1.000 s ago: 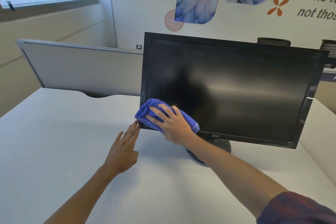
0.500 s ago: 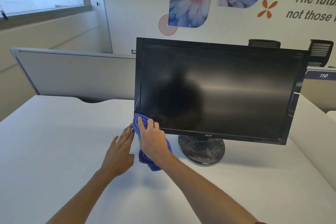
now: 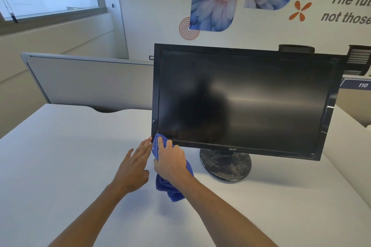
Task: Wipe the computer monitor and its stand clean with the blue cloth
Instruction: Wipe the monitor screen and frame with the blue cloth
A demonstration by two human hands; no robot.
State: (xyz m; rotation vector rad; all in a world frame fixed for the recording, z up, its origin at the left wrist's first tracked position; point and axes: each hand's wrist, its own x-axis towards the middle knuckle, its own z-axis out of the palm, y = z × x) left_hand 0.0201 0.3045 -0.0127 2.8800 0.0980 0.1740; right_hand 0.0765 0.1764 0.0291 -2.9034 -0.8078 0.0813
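Item: monitor (image 3: 245, 102), black, upright on a round stand (image 3: 225, 166), on a white worktop (image 3: 60, 156). Screen dark; smears show faintly across it.

Item: cloth (image 3: 170, 186), blue, bunched. Held under the right hand (image 3: 170, 161), with one fold pushed up against the monitor's lower left corner just ahead of the fingertips and the rest hanging below the wrist toward the worktop.

Right hand: fingers curled over the cloth, pressing it to the corner of the bezel.

Left hand (image 3: 133, 166): fingers straight and together, holding nothing. Its fingertips reach the same corner, just left of the cloth; whether they actually touch the bezel cannot be told.

Change noted: a second ago the cloth lay flat on the lower left of the screen itself. It has since slid down and outward, off the glass and onto the corner of the frame, and now trails below the bottom edge. The left hand has stayed beside that corner throughout.

Reading: the pass over the lower left glass looks finished, and the wipe is now on the frame edge. The stand, well right of the right hand, appears dusty and streaked, so it probably remains to be done, as may the right half of the screen.

Other: grey partition beyond the left hand; flower mural on the far wall.
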